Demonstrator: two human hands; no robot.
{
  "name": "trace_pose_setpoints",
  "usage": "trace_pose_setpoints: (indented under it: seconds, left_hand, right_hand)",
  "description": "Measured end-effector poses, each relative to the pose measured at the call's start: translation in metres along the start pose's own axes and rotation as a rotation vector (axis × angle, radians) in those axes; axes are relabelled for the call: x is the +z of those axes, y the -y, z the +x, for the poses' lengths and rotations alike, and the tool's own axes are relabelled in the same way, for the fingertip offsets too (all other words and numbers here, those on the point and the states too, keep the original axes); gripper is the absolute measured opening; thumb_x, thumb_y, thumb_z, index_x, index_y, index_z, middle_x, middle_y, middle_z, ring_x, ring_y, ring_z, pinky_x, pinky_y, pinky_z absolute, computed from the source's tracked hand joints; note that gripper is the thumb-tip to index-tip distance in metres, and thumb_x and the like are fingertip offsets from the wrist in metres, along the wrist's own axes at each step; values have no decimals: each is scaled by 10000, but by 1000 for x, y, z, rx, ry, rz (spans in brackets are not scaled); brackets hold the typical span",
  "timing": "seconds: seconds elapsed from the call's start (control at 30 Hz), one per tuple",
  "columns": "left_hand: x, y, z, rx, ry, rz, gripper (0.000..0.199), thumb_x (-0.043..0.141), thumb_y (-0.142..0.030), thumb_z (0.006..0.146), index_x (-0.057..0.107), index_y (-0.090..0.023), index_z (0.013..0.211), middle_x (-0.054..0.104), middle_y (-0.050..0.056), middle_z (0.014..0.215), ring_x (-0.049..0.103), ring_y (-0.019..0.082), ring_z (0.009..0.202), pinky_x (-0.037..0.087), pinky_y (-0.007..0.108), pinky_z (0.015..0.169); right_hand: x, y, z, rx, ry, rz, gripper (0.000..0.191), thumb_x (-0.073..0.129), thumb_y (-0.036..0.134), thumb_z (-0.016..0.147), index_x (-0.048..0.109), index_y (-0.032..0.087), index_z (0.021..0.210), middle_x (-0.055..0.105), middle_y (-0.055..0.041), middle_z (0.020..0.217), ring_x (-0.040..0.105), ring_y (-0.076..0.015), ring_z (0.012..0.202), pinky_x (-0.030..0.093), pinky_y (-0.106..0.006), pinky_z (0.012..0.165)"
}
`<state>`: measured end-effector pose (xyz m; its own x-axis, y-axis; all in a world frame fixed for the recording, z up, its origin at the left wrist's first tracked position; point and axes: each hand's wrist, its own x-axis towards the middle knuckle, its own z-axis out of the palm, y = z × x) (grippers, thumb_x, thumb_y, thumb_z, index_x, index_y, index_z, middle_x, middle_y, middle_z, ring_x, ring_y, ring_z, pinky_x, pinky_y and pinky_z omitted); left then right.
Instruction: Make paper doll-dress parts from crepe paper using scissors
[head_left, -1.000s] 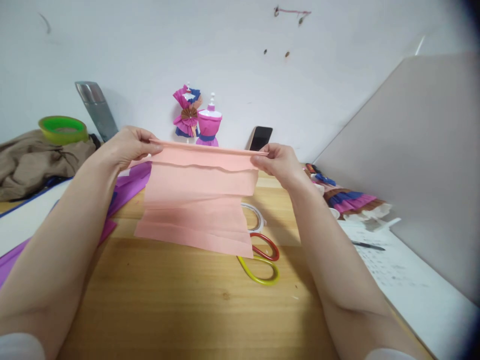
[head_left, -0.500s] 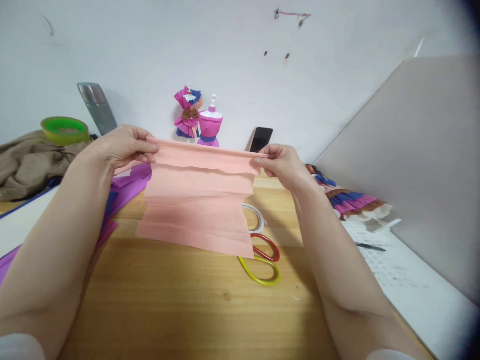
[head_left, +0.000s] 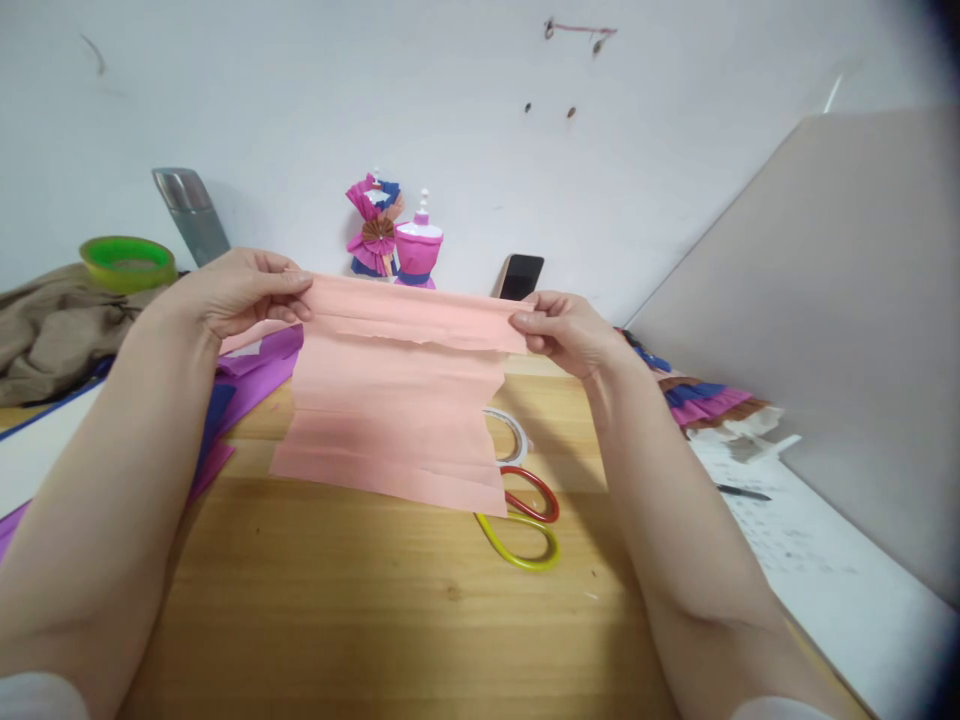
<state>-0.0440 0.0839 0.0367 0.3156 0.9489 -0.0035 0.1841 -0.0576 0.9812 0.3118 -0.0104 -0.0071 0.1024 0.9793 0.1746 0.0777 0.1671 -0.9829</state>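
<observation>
Both grips pinched down to paper thickness. Left hand [head_left: 244,290] has thumb against fingers on the left end of the peach strip [head_left: 416,314]; right hand [head_left: 566,330] has the same pinch on the right end. Strip spans the centre of the frame between them, roughly level, top edge looks folded, lower edge ragged.

Handling, by eye: very light, thin, limp crepe-type paper. Little slip expected; tearing and creasing are the likely risks. Best hold is the two ends of the folded top edge, where layers appear doubled. Light pinch with flat finger pads, low even tension. Ragged lower edge looks weakest, poor place to pull.

Just below in frame: larger peach sheet [head_left: 390,430] on the wooden surface [head_left: 375,620]. Can't tell if strip and sheet are joined; overlap hides it. Sheet's right edge sits against scissors [head_left: 525,567] and a white tape roll [head_left: 519,432] in view, both partly covered.

Further out: purple paper [head_left: 262,372] by the left forearm, phone [head_left: 522,277] leaning on the wall, two dressed mini forms upper centre, the nearer one [head_left: 420,252] in pink.
</observation>
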Motion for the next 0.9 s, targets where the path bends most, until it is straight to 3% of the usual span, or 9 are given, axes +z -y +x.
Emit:
trace_pose_setpoints:
  seconds: [0.17, 0.4, 0.7, 0.9]
  left_hand:
    - [1, -2, -2, 18, 4, -15, 118, 658, -62, 725, 625, -93, 616, 646, 70, 527, 613, 116, 498, 478, 184, 505]
    - [6, -6, -4, 15, -15, -17, 127, 638, -56, 764, 636, -92, 642, 639, 64, 528, 618, 124, 503, 478, 209, 520]
    - [6, -5, -2, 50, -78, -116, 190, 652, -76, 778, 609, -104, 595, 574, 18, 461, 564, 83, 450, 451, 171, 480]
    - [4, -1, -2, 91, -49, -74, 316, 741, -210, 724, 551, -128, 485, 413, -35, 380, 273, 15, 362, 185, 155, 336]
  right_hand:
    - [-2, 0, -1, 12, 20, -90, 292, 860, 246, 501, 605, 140, 593, 569, 25, 499, 307, -3, 346, 168, -181, 343]
    - [-2, 1, 1, 55, -19, 26, 338, 884, 252, 477, 589, 159, 615, 633, -13, 518, 581, -97, 464, 421, -182, 416]
    - [3, 4, 0, 32, 29, 154, 309, 884, 234, 470, 603, 160, 576, 609, 14, 492, 561, -83, 435, 441, -191, 437]
    - [4, 4, -1, 34, 9, 128, 273, 842, 266, 514, 599, 172, 597, 620, 0, 531, 550, -94, 434, 429, -222, 440]
